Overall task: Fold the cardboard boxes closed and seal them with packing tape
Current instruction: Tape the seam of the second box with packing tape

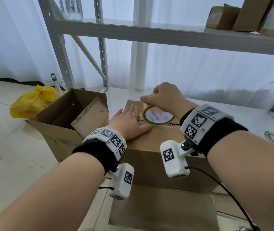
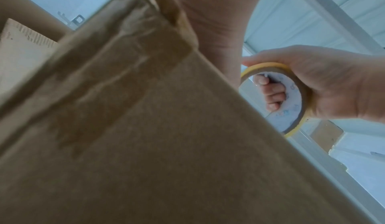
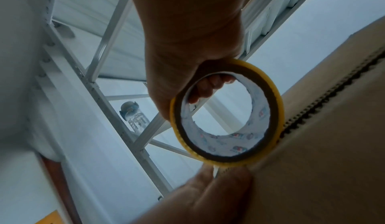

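A closed cardboard box (image 1: 158, 147) stands in front of me, its top flaps meeting along a seam (image 3: 325, 107). My left hand (image 1: 129, 120) lies flat on the box top, fingers straight, pressing the flaps down. My right hand (image 1: 163, 97) grips a yellow roll of packing tape (image 1: 156, 116) with fingers through its core, standing the roll on edge on the seam just right of the left hand. The roll (image 3: 227, 117) touches the box top. In the left wrist view the box side (image 2: 145, 145) fills the frame and the roll (image 2: 291, 96) shows beyond it.
An open cardboard box (image 1: 69, 114) with a loose card sheet inside stands to the left. A yellow plastic bag (image 1: 31, 102) lies behind it on the floor. Grey metal shelving (image 1: 166, 34) rises behind, with small boxes (image 1: 249, 15) on its shelf. A flat cardboard piece (image 1: 163, 210) lies below.
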### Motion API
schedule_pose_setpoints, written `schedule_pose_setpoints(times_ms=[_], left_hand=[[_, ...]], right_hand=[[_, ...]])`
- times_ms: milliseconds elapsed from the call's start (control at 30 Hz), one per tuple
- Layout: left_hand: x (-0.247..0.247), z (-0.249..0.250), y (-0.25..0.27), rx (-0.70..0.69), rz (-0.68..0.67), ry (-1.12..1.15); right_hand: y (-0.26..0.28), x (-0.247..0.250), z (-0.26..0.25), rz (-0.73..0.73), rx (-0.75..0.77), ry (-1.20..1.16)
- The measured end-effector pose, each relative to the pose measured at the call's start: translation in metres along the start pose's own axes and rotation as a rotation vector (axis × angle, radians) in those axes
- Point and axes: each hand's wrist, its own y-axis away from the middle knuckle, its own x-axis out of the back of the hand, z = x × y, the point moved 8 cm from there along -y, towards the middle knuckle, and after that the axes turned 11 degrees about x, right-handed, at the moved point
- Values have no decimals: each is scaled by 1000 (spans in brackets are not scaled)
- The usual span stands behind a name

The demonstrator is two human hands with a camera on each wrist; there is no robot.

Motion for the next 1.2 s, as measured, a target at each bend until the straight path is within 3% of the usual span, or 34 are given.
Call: schedule_pose_setpoints(times_ms=[167, 333, 400, 533, 600, 867, 1200], left_hand=[[-5, -3, 2, 1, -62, -27], [-5, -2, 3, 2, -99, -75], [-6, -2, 2, 2, -119, -84], [-6, 0, 5, 5, -124, -111], [-5, 5, 8, 0, -126, -144], [-12, 39, 31, -141, -204, -133], [-1, -4, 26, 26, -131, -192]], right_hand=[[2, 14, 17, -138, -14, 222], [5, 6, 25, -187, -16, 254], [8, 9, 29, -135, 11, 171], [27, 19, 52, 107, -20, -164], [32, 18, 57, 147, -23, -198], [17, 4, 31, 10, 8, 37], [28, 9, 47, 116, -47, -261]])
